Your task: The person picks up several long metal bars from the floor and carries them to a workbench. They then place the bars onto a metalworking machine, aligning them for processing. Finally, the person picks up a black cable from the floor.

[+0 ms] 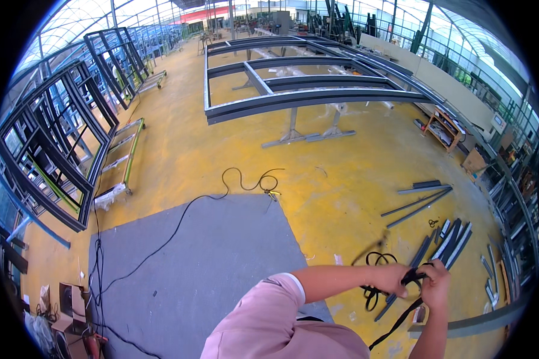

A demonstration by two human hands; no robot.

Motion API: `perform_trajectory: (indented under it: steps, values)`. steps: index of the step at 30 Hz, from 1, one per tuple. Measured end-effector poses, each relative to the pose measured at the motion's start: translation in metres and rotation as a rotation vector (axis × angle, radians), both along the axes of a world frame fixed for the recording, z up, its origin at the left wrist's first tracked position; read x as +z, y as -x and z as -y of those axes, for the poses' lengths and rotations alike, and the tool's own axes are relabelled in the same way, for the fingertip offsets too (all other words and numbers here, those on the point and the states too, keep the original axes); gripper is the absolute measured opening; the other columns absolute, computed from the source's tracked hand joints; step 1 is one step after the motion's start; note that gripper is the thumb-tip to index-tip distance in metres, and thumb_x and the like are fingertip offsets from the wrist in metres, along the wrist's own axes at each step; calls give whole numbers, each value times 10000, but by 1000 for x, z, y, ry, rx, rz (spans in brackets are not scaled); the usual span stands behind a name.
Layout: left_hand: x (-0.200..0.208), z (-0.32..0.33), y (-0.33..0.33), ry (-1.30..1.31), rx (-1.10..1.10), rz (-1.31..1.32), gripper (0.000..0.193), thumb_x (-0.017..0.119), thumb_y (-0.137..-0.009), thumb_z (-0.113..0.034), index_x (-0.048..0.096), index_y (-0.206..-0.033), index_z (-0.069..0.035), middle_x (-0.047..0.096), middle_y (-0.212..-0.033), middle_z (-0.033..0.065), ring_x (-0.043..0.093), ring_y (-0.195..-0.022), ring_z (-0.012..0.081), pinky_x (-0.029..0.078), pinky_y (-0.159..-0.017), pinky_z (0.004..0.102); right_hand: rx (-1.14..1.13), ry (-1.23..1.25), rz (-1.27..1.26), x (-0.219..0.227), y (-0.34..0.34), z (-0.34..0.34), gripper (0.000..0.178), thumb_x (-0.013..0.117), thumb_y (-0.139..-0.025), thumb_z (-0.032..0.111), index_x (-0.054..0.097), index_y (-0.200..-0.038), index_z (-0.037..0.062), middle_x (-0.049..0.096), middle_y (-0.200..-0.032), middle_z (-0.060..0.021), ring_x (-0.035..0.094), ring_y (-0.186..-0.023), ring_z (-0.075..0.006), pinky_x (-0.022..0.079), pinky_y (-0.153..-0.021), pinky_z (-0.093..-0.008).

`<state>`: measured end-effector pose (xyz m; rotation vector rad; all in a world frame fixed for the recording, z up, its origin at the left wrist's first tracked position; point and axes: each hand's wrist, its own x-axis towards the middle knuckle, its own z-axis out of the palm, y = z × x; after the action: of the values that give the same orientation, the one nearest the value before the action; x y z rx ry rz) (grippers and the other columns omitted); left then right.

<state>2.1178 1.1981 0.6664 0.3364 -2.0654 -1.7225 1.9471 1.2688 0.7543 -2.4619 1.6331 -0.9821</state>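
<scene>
Both of my hands meet at the lower right, over the floor. My left hand (392, 280) is closed round a bunched black flexible strip (414, 275). Close beside it, my right hand (435, 286) grips the same strip with bent fingers. Loose black loops (378, 261) hang to the left of my hands, and a blurred end sticks up above them. A longer black length runs down from my hands toward my body. Whether it is rubber seal or cord I cannot tell. Dark profile bars (455, 242) lie on the floor just beyond my right hand.
Small black-handled scissors (433, 223) and thin grey bars (418, 206) lie on the yellow floor. A large grey frame (317, 97) rests on stands ahead. More frames (54, 143) lean on carts at left. A black cable (179, 224) crosses the grey mat (215, 263). Cardboard boxes (72, 317) stand lower left.
</scene>
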Motion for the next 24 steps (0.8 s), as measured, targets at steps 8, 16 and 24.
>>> perform_trajectory:
  steps: [8,16,24]
  values:
    - [127,93,12,-577,520,-356,147,658,-801,-59,522,-767,-101,471,-586,8,403,-449,113,256,-409,291,-350,-427,641,-124,6,-65,88,604,-864,22,519,-852,39,561,-656,-55,552,-578,-149,453,-545,-321]
    - [275,233,-47,-478,977,-1047,108,590,-820,-21,495,-843,-67,475,-633,26,419,-448,131,243,-361,281,-709,-377,148,-275,44,-230,196,613,-940,114,657,-1107,20,694,-938,-188,657,-833,-336,527,-781,-444]
    - [254,185,-42,-323,869,-694,132,636,-851,-71,511,-876,-108,524,-629,8,479,-485,122,295,-398,291,-1106,219,314,-135,311,-139,275,599,-969,153,624,-1167,-35,677,-1019,-212,626,-891,-342,503,-829,-446]
